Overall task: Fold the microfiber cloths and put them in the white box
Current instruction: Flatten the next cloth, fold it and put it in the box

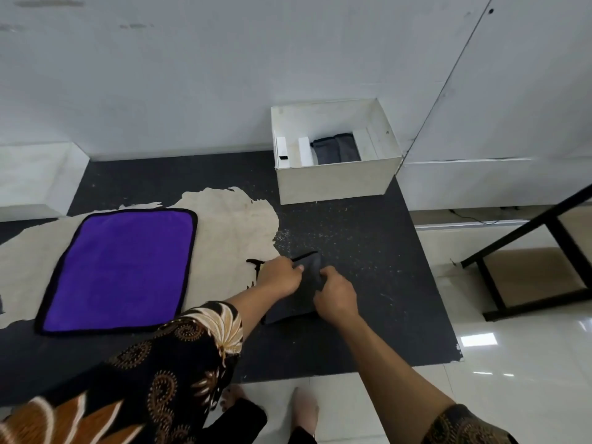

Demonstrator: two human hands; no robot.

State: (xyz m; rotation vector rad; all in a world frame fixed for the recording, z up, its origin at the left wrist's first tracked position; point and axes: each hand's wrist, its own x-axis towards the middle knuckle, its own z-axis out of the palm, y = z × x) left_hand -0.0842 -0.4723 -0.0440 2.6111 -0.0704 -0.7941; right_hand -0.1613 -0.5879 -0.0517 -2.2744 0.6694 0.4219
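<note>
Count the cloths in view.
4: purple cloth flat on the table, left; dark cloth gripped by left hand and right hand; two grey cloths in the box, which may hide more.

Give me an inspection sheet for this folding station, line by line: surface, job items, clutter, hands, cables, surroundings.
Surface: black speckled tabletop, with a worn beige patch on its left part.
Job's things: purple microfiber cloth with black trim lies flat on the beige patch; dark grey microfiber cloth partly folded at centre; open white box at the back, holding folded grey cloths.
Clutter: white blocks inside the box, left of the folded cloths.
Hands: left hand and right hand both grip the dark grey cloth.
Cables: thin dark cable along the wall base at right.
Surroundings: white wall, black metal frame, glossy tiled floor.
</note>
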